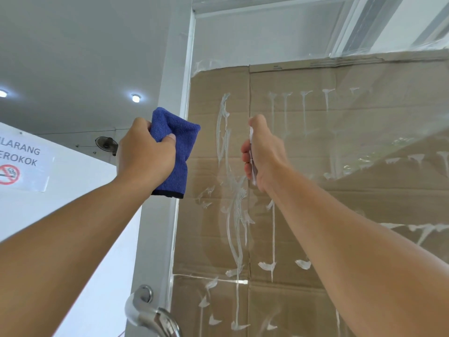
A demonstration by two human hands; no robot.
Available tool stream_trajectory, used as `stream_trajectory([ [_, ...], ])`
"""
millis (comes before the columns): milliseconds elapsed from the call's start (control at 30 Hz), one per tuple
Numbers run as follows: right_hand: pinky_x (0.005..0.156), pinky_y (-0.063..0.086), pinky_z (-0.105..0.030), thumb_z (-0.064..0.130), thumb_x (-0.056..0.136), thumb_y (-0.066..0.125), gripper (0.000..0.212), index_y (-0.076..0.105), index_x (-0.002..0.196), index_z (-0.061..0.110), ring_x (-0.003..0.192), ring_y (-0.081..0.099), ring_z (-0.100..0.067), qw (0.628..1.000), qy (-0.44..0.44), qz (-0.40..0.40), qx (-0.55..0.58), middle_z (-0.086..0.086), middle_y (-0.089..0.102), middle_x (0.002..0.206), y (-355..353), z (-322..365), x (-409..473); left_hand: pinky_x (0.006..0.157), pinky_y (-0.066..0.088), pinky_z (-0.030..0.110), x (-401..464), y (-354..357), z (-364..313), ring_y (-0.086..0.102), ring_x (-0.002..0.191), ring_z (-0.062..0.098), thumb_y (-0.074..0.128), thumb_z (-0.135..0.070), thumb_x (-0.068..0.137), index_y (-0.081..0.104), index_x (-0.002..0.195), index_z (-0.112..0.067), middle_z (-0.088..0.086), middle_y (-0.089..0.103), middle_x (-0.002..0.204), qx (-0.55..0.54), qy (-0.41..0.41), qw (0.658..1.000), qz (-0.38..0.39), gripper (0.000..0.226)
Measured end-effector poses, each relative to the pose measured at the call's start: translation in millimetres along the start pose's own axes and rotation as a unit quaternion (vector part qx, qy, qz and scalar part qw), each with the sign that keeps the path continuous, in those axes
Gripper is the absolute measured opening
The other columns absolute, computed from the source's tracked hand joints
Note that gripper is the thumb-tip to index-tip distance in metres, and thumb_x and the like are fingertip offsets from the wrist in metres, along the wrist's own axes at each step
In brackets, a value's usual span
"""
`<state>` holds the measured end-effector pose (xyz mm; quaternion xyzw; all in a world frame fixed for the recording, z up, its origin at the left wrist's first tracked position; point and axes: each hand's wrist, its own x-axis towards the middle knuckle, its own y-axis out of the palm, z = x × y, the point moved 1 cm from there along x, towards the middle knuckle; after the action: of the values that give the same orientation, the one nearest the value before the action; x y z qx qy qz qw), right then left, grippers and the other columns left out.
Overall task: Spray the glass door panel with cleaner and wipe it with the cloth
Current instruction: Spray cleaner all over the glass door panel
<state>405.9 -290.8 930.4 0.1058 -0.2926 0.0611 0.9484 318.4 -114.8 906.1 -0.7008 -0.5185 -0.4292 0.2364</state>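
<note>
Door handle (148,310) below; left hand (145,159) gripping blue cloth (173,152), right hand (263,152) curled round sprayer (252,154), glass (303,166) streaked with foam, wiping barely begun.

Both arms raised, extended up and forward, forearms bare. Left hand (147,154): back of hand toward camera, fingers and thumb curled tight, gripping a bunched blue cloth (173,152); cloth protrudes above and below the fist. Wrist roughly straight, in line with forearm. Right hand (263,152): back and thumb side toward camera, fingers curled around a slim pale object (252,156), mostly hidden by the palm; cannot identify it. Thumb on top, pointing upward. Hands level with each other, apart, not touching.
</note>
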Motion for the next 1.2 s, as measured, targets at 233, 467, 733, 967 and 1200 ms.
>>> stream_trajectory([
  [233,0.058,0.047,-0.029,0.065,0.082,0.054,0.053,0.064,0.07,0.014,0.057,0.052,-0.015,1.0,-0.009,-0.008,0.02,0.002,0.06,0.061,-7.0,-19.4,-1.7,0.069,0.036,0.033,-7.1,-0.6,4.2,0.054,0.086,0.025,0.058,-0.032,0.093,0.049,0.104,-0.017,-0.01,0.052,0.084,-0.005,-0.009,1.0,0.004,0.021],
  [467,0.065,0.052,-0.036,0.066,0.075,0.054,0.052,0.063,0.063,0.016,0.06,0.055,-0.016,0.999,-0.028,-0.018,0.0,0.003,0.061,0.06,-10.6,-48.4,-13.6,0.068,0.036,0.032,-26.0,4.8,10.7,0.055,0.085,0.023,0.058,-0.032,0.093,0.052,0.106,-0.017,-0.006,0.057,0.091,-0.019,-0.016,1.0,0.013,0.021],
  [733,0.065,0.047,-0.043,0.067,0.073,0.052,0.055,0.059,0.043,0.021,0.057,0.052,-0.017,0.998,-0.058,-0.023,0.002,0.003,0.057,0.055,-12.2,-83.2,-35.6,0.061,0.035,0.032,-52.8,4.8,25.5,0.052,0.074,0.014,0.058,-0.031,0.093,0.049,0.101,-0.017,-0.012,0.052,0.082,-0.023,-0.038,0.999,0.017,0.019],
  [967,0.07,0.054,-0.046,0.064,0.088,0.049,0.063,0.057,0.041,0.023,0.053,0.053,-0.015,0.998,-0.05,-0.02,-0.032,0.004,0.055,0.049,-15.6,-115.8,-67.2,0.056,0.034,0.028,-84.0,4.7,44.8,0.05,0.072,0.007,0.058,-0.031,0.094,0.049,0.1,-0.016,-0.01,0.052,0.083,-0.026,-0.065,0.997,0.031,0.019],
  [1200,0.076,0.056,-0.056,0.069,0.082,0.046,0.061,0.06,0.049,0.019,0.055,0.054,-0.018,0.997,-0.044,-0.053,-0.035,0.001,0.056,0.051,-20.7,-133.3,-79.4,0.057,0.034,0.029,-100.3,6.4,56.4,0.05,0.073,0.008,0.058,-0.031,0.094,0.05,0.099,-0.015,-0.01,0.053,0.083,-0.028,-0.102,0.993,0.043,0.019],
])
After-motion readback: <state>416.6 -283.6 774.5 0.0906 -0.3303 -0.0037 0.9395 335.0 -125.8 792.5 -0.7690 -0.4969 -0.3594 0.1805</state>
